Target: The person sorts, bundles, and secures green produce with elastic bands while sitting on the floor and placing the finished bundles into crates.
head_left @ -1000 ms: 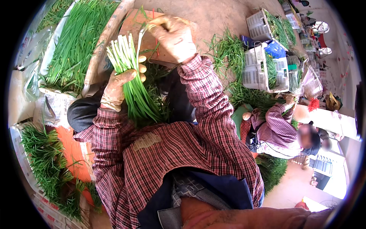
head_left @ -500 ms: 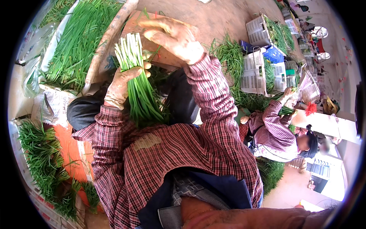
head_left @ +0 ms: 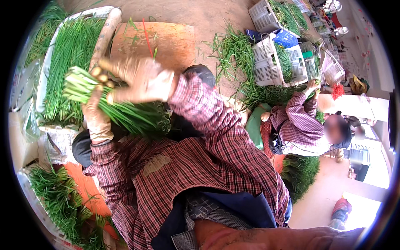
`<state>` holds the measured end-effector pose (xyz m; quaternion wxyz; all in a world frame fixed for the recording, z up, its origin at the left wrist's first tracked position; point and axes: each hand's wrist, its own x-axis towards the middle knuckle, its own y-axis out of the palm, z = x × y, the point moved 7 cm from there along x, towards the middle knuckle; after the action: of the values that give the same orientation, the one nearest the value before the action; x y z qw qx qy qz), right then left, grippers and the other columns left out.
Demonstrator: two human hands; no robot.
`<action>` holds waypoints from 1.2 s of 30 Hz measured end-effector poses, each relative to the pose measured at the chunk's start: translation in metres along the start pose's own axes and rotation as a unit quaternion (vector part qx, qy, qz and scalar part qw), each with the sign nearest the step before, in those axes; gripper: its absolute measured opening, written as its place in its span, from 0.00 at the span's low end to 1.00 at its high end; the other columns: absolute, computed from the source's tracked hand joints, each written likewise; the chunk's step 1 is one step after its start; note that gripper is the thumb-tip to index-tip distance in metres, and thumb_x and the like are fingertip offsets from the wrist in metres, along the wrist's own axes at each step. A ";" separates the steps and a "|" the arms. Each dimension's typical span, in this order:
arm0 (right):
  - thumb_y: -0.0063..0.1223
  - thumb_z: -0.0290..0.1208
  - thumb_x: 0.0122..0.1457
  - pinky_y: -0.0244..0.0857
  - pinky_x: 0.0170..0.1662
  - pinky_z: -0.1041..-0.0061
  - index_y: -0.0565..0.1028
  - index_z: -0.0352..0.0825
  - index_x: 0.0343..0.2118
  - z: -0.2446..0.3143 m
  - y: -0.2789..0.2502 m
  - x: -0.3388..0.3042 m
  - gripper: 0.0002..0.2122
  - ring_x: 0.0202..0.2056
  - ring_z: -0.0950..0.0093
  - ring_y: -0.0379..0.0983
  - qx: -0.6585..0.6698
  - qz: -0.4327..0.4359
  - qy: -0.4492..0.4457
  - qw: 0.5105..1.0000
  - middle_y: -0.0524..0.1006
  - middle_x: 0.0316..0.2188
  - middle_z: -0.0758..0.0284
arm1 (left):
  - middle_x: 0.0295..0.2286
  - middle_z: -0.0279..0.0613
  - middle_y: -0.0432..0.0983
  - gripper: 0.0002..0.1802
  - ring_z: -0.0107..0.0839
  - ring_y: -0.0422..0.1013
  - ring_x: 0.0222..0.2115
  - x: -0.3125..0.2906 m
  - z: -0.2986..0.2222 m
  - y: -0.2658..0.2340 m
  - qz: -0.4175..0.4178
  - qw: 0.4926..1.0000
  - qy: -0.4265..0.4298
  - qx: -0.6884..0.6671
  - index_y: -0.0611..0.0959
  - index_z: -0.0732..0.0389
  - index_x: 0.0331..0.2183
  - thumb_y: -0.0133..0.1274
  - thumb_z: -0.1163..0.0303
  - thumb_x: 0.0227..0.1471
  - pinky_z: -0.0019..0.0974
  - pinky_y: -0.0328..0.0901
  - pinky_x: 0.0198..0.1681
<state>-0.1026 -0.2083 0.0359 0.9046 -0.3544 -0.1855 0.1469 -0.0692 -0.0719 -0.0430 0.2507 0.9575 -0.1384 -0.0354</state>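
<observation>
In my gloved left hand point(head_left: 96, 114) is a bunch of garlic chives point(head_left: 129, 116), gripped near its pale cut ends. Those ends point up and to the left, and the green leaves trail right toward my lap. My gloved right hand point(head_left: 139, 79) is over the bunch, smeared by motion. Its thumb and fingers are spread apart, close to my left fingertips; whether they touch the stalks I cannot tell. Beyond my hands is a wooden board point(head_left: 166, 41) with a red strand on it.
A long tray point(head_left: 112, 21) of loose chives stands at the left. Tied bunches point(head_left: 62, 200) lie on an orange surface point(head_left: 85, 189) at lower left. White crates point(head_left: 264, 62) and scattered greens point(head_left: 231, 58) are on the right. A co-worker point(head_left: 293, 121) handles greens there.
The bunch has moved left and tipped from nearly upright to slanting left, with my left hand holding it. My right hand has come down and left from above the board to the bunch.
</observation>
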 end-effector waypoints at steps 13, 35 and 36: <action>0.53 0.33 0.47 0.68 0.32 0.62 0.71 0.35 0.41 -0.060 0.032 -0.005 0.16 0.29 0.61 0.75 -0.194 -0.069 0.150 0.967 0.75 0.25 0.60 | 0.42 0.43 0.73 0.23 0.35 0.69 0.44 0.024 0.035 0.024 -0.136 0.968 0.019 -0.209 0.70 0.62 0.49 0.56 0.70 0.51 0.39 0.63 0.51; 0.57 0.50 0.53 0.66 0.44 0.72 0.74 0.34 0.45 -0.097 0.094 -0.048 0.25 0.39 0.72 0.74 0.403 0.251 0.213 0.854 0.78 0.36 0.64 | 0.43 0.46 0.73 0.35 0.36 0.74 0.38 0.019 0.059 0.030 0.075 0.976 -0.133 -0.155 0.65 0.64 0.55 0.56 0.73 0.45 0.38 0.70 0.44; 0.56 0.51 0.53 0.65 0.44 0.71 0.73 0.34 0.45 -0.100 0.085 -0.044 0.25 0.40 0.72 0.73 0.323 0.230 0.202 0.895 0.77 0.37 0.64 | 0.42 0.45 0.74 0.32 0.34 0.75 0.36 0.018 0.060 0.027 0.058 0.978 -0.135 -0.149 0.68 0.65 0.54 0.56 0.74 0.46 0.36 0.71 0.42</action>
<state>-0.1088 -0.2246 -0.1012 0.9282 -0.0975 0.1455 0.3284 -0.0670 -0.1275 -0.0818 0.3714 0.8859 -0.2200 -0.1701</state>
